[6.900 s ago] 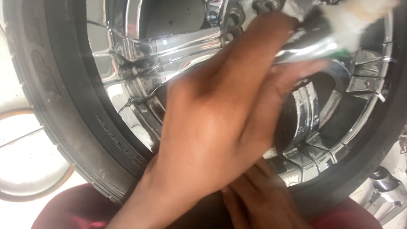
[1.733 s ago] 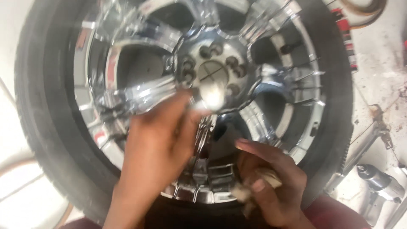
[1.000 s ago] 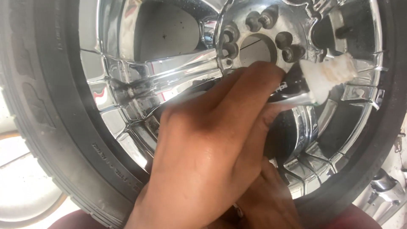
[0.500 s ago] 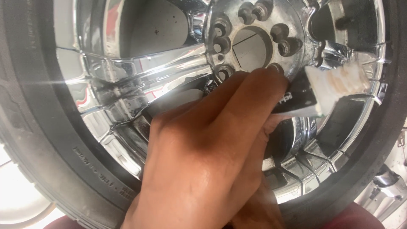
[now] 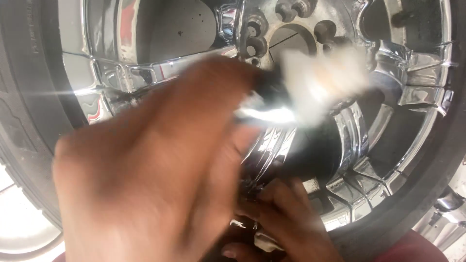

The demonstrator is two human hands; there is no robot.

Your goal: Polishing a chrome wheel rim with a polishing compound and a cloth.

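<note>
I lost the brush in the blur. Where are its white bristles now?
In the head view, the white bristles sit upper centre-right, just below the hub's lug holes on the chrome wheel, at the tip of the left hand.

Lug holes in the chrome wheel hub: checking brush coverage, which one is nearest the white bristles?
The lower dark hole right of the round centre bore; the blurred white bristles lie just under it, while the left-side holes stand farther off.

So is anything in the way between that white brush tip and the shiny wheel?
Nothing visible. The blurred left hand holds the brush right over the chrome wheel, beside its hub holes; whether it touches is unclear.
</note>
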